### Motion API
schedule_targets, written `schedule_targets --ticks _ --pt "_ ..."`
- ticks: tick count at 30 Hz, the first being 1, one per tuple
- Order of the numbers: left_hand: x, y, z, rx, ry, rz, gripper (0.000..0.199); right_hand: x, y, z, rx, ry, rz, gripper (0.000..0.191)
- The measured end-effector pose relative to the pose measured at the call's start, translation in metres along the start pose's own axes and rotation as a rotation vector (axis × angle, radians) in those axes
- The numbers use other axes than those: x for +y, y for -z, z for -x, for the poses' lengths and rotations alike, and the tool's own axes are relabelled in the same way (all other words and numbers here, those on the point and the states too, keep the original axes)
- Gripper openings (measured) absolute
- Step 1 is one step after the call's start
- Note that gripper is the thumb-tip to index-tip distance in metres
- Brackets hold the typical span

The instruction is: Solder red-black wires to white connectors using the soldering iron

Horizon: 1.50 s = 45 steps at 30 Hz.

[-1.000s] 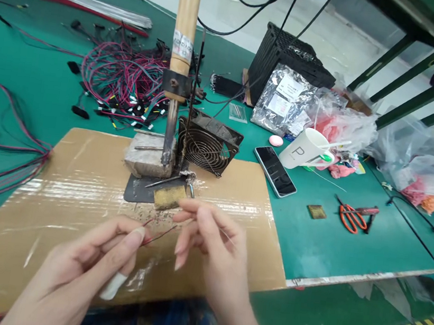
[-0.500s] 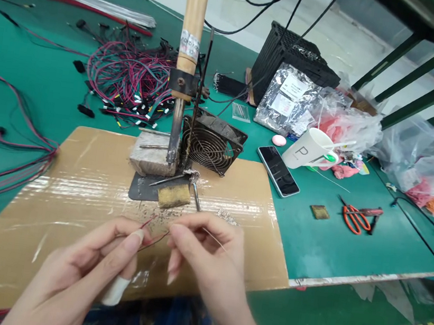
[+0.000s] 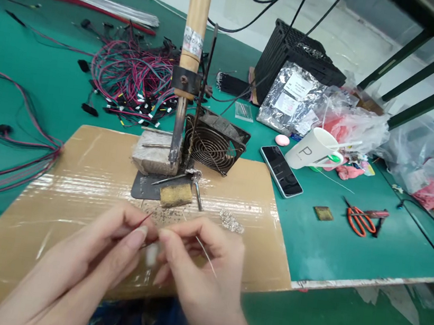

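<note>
Left hand (image 3: 112,255): my thumb and forefinger pinch the red wire (image 3: 146,219), its thin end poking up past the fingertips.
Right hand (image 3: 204,262): my thumb and forefinger tips press together right beside the left ones; what sits between them I cannot tell. A pale strand (image 3: 205,254) runs through the curled fingers.
Red wire: low over the cardboard (image 3: 92,167), in front of the yellow sponge (image 3: 176,195).
Good grip: I judge it best to pinch close to the ends, lightly, and brace hand against hand so such fine wire does not bend or slip.
Pale strand: better kept slanting away from the wire, so it doesn't snag.
Iron (image 3: 197,21): it stands tip-down beyond the sponge, against a grey block (image 3: 153,157); I would treat it as hot.
Fan (image 3: 217,146): just right of the iron, narrowing the way in there.
Silvery tangle (image 3: 230,221): near my right knuckles, easy to brush.
Phone (image 3: 281,171), mug (image 3: 310,151): off to the right, out of the way.
</note>
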<state>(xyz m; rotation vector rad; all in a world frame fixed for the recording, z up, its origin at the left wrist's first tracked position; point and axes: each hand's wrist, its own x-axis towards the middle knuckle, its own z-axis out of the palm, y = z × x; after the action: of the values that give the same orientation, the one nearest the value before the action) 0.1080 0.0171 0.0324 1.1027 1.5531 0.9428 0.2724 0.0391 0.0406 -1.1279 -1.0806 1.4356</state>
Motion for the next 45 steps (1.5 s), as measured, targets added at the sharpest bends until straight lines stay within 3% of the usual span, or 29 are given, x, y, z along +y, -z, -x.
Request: schedule_targets --ticks 4,7,14,23,30,38,45 --pt "-0.006 -0.013 0.0 -0.001 -0.053 0.071 0.025 0.001 -0.004 0.0 0.0 -0.092 -0.063 0.021" --pt "-0.008 -0.011 -0.001 -0.045 -0.087 0.082 0.023 0.002 -0.004 -0.002 -0.012 -0.167 -0.159 0.021" --pt "-0.011 -0.005 -0.006 0.077 -0.049 0.13 0.03 0.001 0.007 -0.004 0.08 0.119 0.068 0.005" --pt "-0.001 -0.01 -0.012 0.075 0.031 0.154 0.032 -0.001 0.002 -0.003 0.034 0.158 0.09 0.012" --pt "-0.002 -0.01 -0.009 0.14 -0.075 0.117 0.033 0.001 0.003 -0.004 0.018 0.154 0.085 0.01" --pt "-0.014 -0.008 0.003 0.157 -0.256 -0.051 0.018 0.001 0.001 -0.003 0.051 0.125 0.087 0.014" --pt "-0.02 -0.002 0.002 0.15 -0.071 0.063 0.027 0.006 0.005 -0.001 0.082 0.319 0.157 0.017"
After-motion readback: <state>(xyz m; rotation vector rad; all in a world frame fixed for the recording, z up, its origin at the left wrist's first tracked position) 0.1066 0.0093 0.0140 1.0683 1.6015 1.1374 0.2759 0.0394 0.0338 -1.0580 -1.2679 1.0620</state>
